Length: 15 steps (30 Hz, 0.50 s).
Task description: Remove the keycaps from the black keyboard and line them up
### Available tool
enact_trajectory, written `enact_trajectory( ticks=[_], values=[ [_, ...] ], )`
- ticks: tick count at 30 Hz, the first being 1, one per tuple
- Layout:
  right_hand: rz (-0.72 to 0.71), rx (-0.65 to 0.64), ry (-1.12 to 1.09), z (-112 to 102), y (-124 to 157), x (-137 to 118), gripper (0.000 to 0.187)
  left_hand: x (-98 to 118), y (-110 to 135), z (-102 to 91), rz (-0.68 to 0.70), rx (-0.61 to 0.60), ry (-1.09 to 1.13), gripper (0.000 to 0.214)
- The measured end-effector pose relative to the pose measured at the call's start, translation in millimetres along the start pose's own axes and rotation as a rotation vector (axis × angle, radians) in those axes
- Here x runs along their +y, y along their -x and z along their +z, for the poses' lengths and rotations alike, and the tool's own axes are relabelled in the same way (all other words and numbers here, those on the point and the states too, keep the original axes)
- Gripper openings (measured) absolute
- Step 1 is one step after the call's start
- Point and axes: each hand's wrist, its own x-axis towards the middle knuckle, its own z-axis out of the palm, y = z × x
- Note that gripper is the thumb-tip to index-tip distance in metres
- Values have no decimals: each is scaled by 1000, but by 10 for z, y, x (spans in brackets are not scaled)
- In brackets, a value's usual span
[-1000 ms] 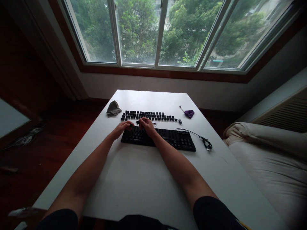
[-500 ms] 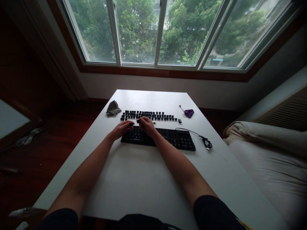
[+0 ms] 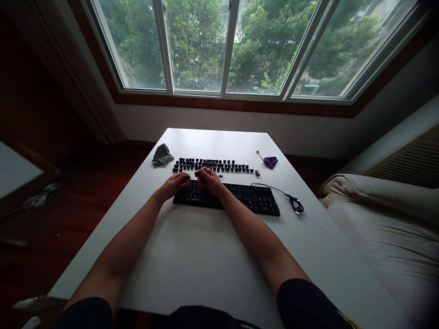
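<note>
Over the left part of a black keyboard (image 3: 236, 194), both hands are close together. My left hand (image 3: 173, 184) pinches a small black keycap (image 3: 187, 177) between thumb and fingers. My right hand (image 3: 210, 180) is closed on a wire keycap puller (image 3: 197, 174), whose black body shows at the fingertips. Thin pale wires reach from it to the keycap on the left. Behind the hands, many loose black keycaps (image 3: 216, 163) lie in rows on the white table (image 3: 192, 256). Part of the keyboard is hidden beneath the right hand and wrist.
A grey cloth (image 3: 162, 155) lies at the table's left edge. On the right are a purple cloth or brush-like item (image 3: 270, 161), a small black piece (image 3: 257, 173), and the keyboard's bundled cable (image 3: 295, 204). A sofa (image 3: 373, 237) adjoins the right side.
The hands have drawn slightly apart, the left shifting a little to the left. Thin wires now show between the keycap and the puller. Everything on the table stays put.
</note>
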Motion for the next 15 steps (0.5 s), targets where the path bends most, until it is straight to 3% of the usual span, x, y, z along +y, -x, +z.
enact_trajectory(
  ticks=[8, 15],
  values=[
    [73, -74, -67, 16, 24, -28, 44, 18, 39, 61, 15, -125, 51, 39],
    [115, -45, -88, 82, 75, -102, 37, 16, 18, 80, 55, -72, 101, 39]
  ],
)
